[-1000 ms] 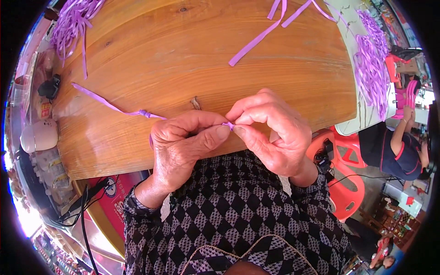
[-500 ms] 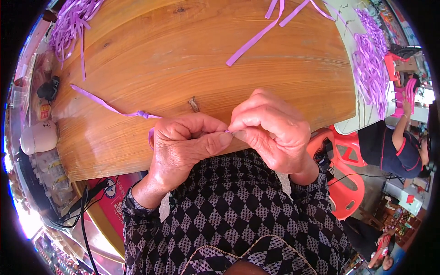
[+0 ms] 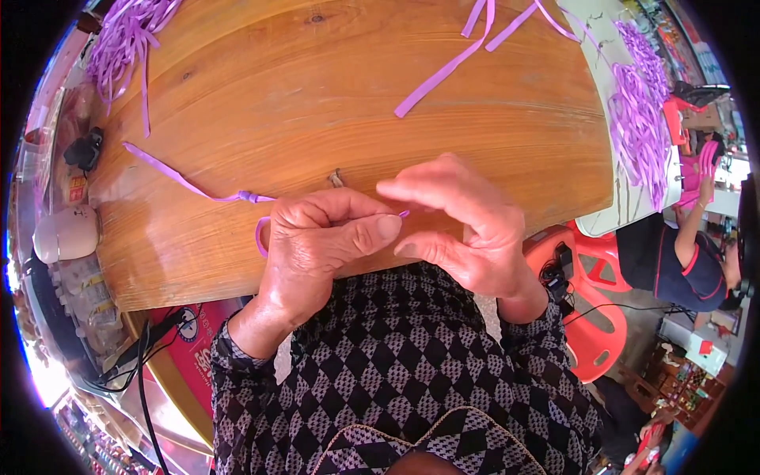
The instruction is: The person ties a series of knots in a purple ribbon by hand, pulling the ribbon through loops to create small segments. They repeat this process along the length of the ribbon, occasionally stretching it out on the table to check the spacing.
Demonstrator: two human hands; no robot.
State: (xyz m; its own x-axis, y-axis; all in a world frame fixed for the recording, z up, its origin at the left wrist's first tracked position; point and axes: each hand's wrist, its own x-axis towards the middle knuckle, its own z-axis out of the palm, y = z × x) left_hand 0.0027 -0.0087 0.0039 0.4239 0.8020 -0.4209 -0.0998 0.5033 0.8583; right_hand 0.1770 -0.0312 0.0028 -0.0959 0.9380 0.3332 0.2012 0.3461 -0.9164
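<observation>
A narrow purple ribbon (image 3: 190, 184) lies across the near left of the wooden table, with a small knot partway along it. From the knot it runs behind my left hand (image 3: 321, 237), and a loop of it shows beside the wrist. Thumb and forefinger of that hand pinch the ribbon, whose short tip pokes out just past them. Close by on the right, my right hand (image 3: 471, 226) has its thumb and fingers spread apart around bare space, holding nothing. Part of the ribbon is hidden inside my left hand.
Bundles of purple ribbon (image 3: 127, 47) lie at the far left and on a pale table (image 3: 606, 214) at the right. Loose strips (image 3: 443, 75) cross the far edge. A white rounded object (image 3: 67, 235) stands at left. Red chairs (image 3: 598, 332) and people are on the right.
My right thumb and forefinger have parted and let go of the ribbon's end. My left hand keeps its pinch, and the ribbon tip now shows beyond it.
</observation>
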